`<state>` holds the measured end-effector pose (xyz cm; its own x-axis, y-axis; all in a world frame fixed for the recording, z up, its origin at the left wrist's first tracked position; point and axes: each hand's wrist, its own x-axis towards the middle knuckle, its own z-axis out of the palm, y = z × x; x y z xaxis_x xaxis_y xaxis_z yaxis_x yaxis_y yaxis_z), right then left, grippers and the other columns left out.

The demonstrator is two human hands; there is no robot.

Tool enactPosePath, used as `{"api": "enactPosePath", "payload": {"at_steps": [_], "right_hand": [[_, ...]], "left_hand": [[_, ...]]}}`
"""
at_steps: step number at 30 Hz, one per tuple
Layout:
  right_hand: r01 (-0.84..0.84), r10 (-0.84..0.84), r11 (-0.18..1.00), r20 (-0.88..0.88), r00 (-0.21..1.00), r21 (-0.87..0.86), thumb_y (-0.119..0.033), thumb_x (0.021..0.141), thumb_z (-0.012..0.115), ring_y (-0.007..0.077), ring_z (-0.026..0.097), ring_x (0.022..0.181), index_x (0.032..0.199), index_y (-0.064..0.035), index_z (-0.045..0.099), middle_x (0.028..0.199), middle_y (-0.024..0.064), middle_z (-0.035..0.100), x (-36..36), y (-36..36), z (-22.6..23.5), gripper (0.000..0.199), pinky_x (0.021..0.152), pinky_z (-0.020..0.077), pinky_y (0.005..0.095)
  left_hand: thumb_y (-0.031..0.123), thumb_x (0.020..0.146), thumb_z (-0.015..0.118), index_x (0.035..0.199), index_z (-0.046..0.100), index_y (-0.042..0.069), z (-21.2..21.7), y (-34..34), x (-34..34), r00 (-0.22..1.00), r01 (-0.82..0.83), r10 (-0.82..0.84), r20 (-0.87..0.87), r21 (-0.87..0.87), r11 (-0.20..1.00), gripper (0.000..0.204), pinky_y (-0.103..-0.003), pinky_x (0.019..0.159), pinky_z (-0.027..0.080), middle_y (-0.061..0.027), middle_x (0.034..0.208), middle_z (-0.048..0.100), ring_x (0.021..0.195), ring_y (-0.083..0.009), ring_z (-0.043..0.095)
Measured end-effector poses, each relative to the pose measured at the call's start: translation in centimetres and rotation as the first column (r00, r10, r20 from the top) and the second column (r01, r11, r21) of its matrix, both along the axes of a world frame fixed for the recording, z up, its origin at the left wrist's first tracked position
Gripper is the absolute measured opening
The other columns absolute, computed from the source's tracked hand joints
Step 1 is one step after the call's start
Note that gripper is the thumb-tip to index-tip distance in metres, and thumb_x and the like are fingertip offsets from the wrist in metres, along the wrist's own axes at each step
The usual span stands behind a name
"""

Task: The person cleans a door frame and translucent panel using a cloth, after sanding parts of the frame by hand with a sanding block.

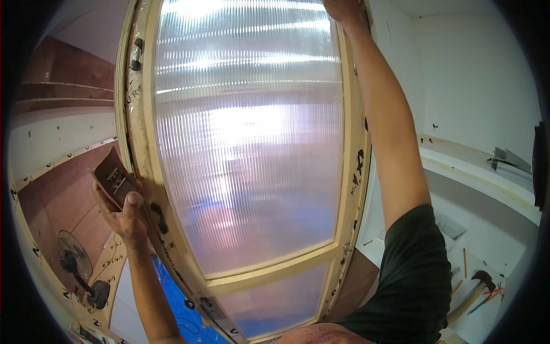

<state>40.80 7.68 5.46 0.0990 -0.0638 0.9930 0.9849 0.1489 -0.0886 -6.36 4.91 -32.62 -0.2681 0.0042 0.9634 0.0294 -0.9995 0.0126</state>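
Two bare hands flank a tall, cream-coloured door frame (269, 278) that fills the middle of the view from top to bottom, bowed by the wide lens. The left hand (121, 219), at the left side of the door, holds a stiff brown sheet (109, 173), slightly curved and printed on the face toward the viewer. Its thumb presses flat on the lower part of the sheet while the other fingers go behind it, pinching it between them. The sheet is tilted, just beside the frame's left edge; whether it touches the wood cannot be told. The right hand (345, 11) is raised high to the frame's upper right corner, on a long bare forearm and a dark green sleeve (415, 264). The picture's upper edge cuts this hand off, so whether its fingers are spread or pressed together cannot be told. Within the frame, a large ribbed, see-through pane (252, 172) reflects bright white light, with a smaller lower pane (275, 304) beneath a crossbar. At far left are brown shelves (63, 94) and, below, a fan (74, 255); a blue sheet (166, 286) covers the floor nearby. At lower right, a hammer (467, 305) lies near a pencil (465, 262), below a white shelf (470, 171).
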Motion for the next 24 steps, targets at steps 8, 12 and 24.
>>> {"api": "enactPosePath", "payload": {"at_steps": [8, 12, 24], "right_hand": [[-0.606, 0.28, 0.795, 0.866, 0.414, 0.033, -0.028, 0.084, 0.085, 0.0254, 0.043, 0.144, 0.145, -0.0266, 0.056, 0.153, 0.0075, 0.05, -16.4, -4.2, -17.6, 0.068, 0.113, 0.0419, 0.0443], [-0.634, 0.216, 0.773, 0.952, 0.218, -0.03, -0.027, 0.088, 0.078, 0.0229, 0.042, 0.144, 0.139, -0.0355, 0.061, 0.158, 0.0033, 0.044, -19.7, -7.5, -23.5, 0.054, 0.115, 0.0415, 0.0457], [-0.464, 0.202, 0.873, 0.751, 0.629, 0.154, -0.03, 0.082, 0.081, 0.028, 0.059, 0.122, 0.135, -0.0119, 0.062, 0.123, 0.0087, 0.067, -8.7, -7.9, -18.4, 0.059, 0.109, 0.0477, 0.043]], "left_hand": [[0.035, 0.087, 0.08, 0.134, 0.053, 0.0, 1.5, -2.3, -1.0, 0.994, -0.108, 0.097, -0.054, -0.273, 0.956, 0.065, -0.031, 0.083, 0.055, -0.0097, 0.114, 0.064, 0.096, -0.0172, 0.066], [0.032, 0.084, 0.076, 0.137, 0.054, -0.003, 6.1, -4.8, 0.8, 0.964, 0.057, -0.14, -0.224, -0.342, 0.938, 0.067, -0.032, 0.078, 0.056, -0.0098, 0.11, 0.066, 0.091, -0.0164, 0.066], [0.031, 0.08, 0.088, 0.14, 0.053, 0.004, 19.2, -8.0, 14.5, 0.582, -0.416, 0.627, -0.518, 0.472, 0.777, 0.074, -0.041, 0.074, 0.059, -0.0146, 0.118, 0.065, 0.102, -0.0328, 0.069]]}}
